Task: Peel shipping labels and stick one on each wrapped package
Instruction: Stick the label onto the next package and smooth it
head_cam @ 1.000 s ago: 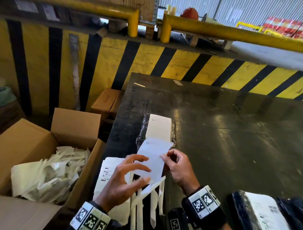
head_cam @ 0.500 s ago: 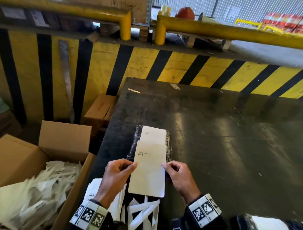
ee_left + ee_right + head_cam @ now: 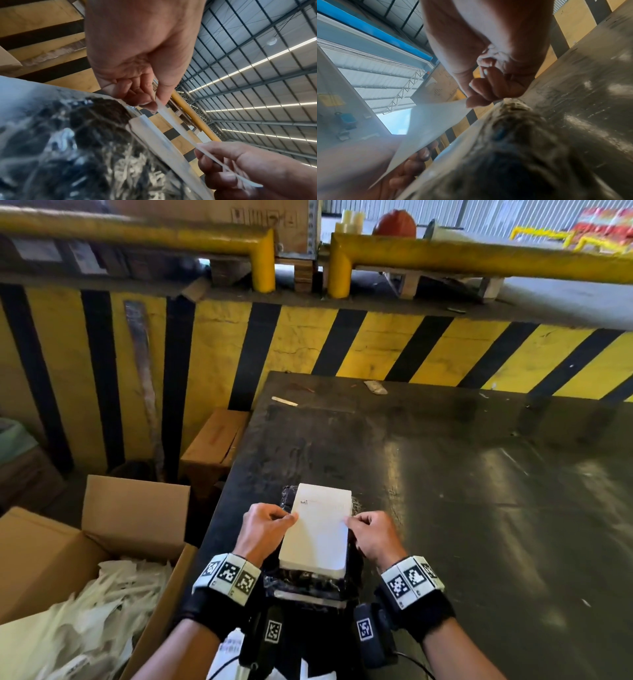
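A package (image 3: pixel 308 585) wrapped in black plastic lies near the front left of the dark table (image 3: pixel 479 508). Just above it I hold a white shipping label (image 3: pixel 317 535) flat between both hands. My left hand (image 3: pixel 287 517) pinches its left edge and my right hand (image 3: pixel 351 522) pinches its right edge. In the left wrist view the label (image 3: pixel 178 135) runs edge-on from my left hand (image 3: pixel 155 104) to my right hand (image 3: pixel 240 169), a little above a white sheet (image 3: pixel 137 121) lying on the package (image 3: pixel 68 148). In the right wrist view my right hand (image 3: pixel 470 100) pinches the label (image 3: pixel 428 121) beside the package (image 3: pixel 513 148).
An open cardboard box (image 3: pixel 137 508) full of white backing paper (image 3: pixel 113 611) stands left of the table. A small brown box (image 3: pixel 212 446) sits behind it. A yellow-and-black striped wall (image 3: pixel 376 344) with yellow rails (image 3: pixel 479 258) closes the far side. Small scraps (image 3: pixel 284 401) lie at the table's far edge.
Both hands carried the label forward from the table's near edge to just above the package, and it now covers the white sheet on it. The loose backing strips are no longer in view.
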### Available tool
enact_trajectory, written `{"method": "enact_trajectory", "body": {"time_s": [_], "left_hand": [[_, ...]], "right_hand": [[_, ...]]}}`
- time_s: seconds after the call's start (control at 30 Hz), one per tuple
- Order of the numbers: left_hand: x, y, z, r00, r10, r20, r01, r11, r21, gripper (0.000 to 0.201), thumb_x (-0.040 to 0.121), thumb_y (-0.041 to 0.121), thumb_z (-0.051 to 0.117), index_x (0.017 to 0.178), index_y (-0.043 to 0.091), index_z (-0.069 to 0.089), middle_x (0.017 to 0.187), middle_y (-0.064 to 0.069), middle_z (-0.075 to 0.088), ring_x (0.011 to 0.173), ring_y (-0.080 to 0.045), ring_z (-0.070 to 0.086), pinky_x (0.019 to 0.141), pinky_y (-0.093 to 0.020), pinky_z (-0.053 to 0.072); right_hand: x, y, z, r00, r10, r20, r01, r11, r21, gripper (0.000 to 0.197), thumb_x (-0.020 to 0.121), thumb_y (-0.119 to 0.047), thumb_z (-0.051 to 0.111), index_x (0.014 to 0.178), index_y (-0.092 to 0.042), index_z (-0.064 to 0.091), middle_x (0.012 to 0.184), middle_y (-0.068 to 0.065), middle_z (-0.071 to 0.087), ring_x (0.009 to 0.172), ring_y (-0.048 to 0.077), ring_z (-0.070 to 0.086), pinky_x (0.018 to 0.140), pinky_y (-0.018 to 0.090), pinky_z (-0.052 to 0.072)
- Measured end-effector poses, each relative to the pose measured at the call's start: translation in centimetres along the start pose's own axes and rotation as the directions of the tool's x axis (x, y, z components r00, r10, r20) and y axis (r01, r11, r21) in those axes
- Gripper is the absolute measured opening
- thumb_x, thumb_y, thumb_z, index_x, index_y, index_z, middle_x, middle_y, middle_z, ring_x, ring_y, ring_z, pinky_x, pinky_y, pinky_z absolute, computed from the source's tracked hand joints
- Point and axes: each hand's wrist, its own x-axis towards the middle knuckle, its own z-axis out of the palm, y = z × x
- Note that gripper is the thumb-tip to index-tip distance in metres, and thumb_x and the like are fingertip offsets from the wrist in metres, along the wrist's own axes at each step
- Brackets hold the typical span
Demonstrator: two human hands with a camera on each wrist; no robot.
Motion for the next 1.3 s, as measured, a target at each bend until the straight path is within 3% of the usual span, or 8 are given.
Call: {"method": "enact_trajectory", "body": {"time_s": [0.17,0.3,0.63,0.77,0.93,1.07,1.23,1.3], "left_hand": [[-0.2,-0.3,0.7,1.0,0.007,-0.005,-0.007,1.0,0.021,0.02,0.081,0.023,0.072,0.067,0.009,0.074,0.071,-0.007,0.072,0.065,-0.016,0.066,0.058,-0.026,0.05],[-0.4,-0.1,0.7,1.0,-0.001,-0.013,0.001,0.999,0.043,0.02,0.082,0.024,0.071,0.069,0.01,0.073,0.072,-0.006,0.071,0.066,-0.013,0.064,0.053,-0.021,0.046],[-0.4,0.5,0.5,0.998,-0.063,0.011,0.061,0.992,0.112,0.03,0.079,0.022,0.068,0.066,-0.005,0.067,0.063,-0.009,0.062,0.057,-0.016,0.053,0.049,-0.022,0.038],[0.1,0.8,0.6,0.995,-0.101,0.024,0.095,0.98,0.172,0.031,0.075,0.019,0.068,0.049,0.008,0.055,0.059,-0.008,0.055,0.056,-0.019,0.05,0.053,-0.024,0.038],[0.3,1.1,0.7,0.994,-0.104,0.029,0.09,0.946,0.311,0.033,0.076,0.029,0.068,0.054,0.007,0.056,0.075,-0.012,0.067,0.077,-0.03,0.067,0.061,-0.026,0.045],[-0.6,0.8,0.7,0.998,-0.066,-0.016,0.066,0.907,0.417,0.038,0.077,0.04,0.065,0.074,0.003,0.061,0.094,-0.014,0.07,0.09,-0.033,0.065,0.073,-0.03,0.049],[-2.3,-0.1,0.3,0.996,0.084,-0.006,-0.07,0.862,0.502,0.025,0.082,0.04,0.064,0.077,0.02,0.05,0.096,-0.002,0.063,0.095,-0.026,0.059,0.077,-0.033,0.045],[-2.7,-1.0,0.2,0.976,0.215,0.034,-0.197,0.809,0.553,0.025,0.085,0.042,0.061,0.093,0.022,0.048,0.107,0.0,0.056,0.104,-0.023,0.052,0.085,-0.032,0.04]], "right_hand": [[0.5,1.1,0.2,0.998,0.049,0.03,-0.05,0.999,0.011,0.026,0.085,-0.022,0.066,0.061,-0.01,0.063,0.057,0.005,0.051,0.052,0.015,0.042,0.051,0.024,0.034],[0.7,1.0,0.4,0.999,0.048,0.006,-0.048,0.999,-0.005,0.031,0.083,-0.02,0.067,0.054,-0.012,0.058,0.053,0.002,0.049,0.052,0.015,0.041,0.053,0.025,0.035],[0.5,-0.6,0.7,0.997,0.072,-0.011,-0.072,0.965,-0.253,0.039,0.078,-0.014,0.06,0.046,-0.017,0.039,0.047,-0.001,0.033,0.05,0.018,0.034,0.045,0.024,0.025],[0.4,-2.0,0.3,0.99,0.136,0.021,-0.119,0.922,-0.368,0.038,0.074,-0.012,0.057,0.042,-0.015,0.035,0.031,-0.006,0.033,0.045,0.021,0.037,0.044,0.024,0.027],[-0.2,-4.1,-0.2,0.989,0.123,0.078,-0.061,0.838,-0.542,0.012,0.079,-0.017,0.057,0.07,-0.009,0.059,0.075,0.009,0.062,0.07,0.027,0.058,0.062,0.025,0.043],[-0.6,-5.1,0.0,0.997,0.028,0.067,0.027,0.715,-0.699,0.023,0.084,-0.014,0.056,0.101,-0.002,0.064,0.11,0.015,0.068,0.097,0.032,0.066,0.078,0.032,0.051],[-2.2,-3.8,-1.1,0.993,0.078,0.094,0.006,0.738,-0.675,0.028,0.078,-0.041,0.069,0.086,-0.016,0.06,0.095,0.007,0.068,0.079,0.023,0.063,0.06,0.025,0.045],[-3.3,-1.9,-1.3,0.994,0.006,0.105,0.067,0.741,-0.668,0.035,0.078,-0.049,0.066,0.079,-0.017,0.053,0.088,0.004,0.061,0.077,0.019,0.055,0.056,0.027,0.04]]}}
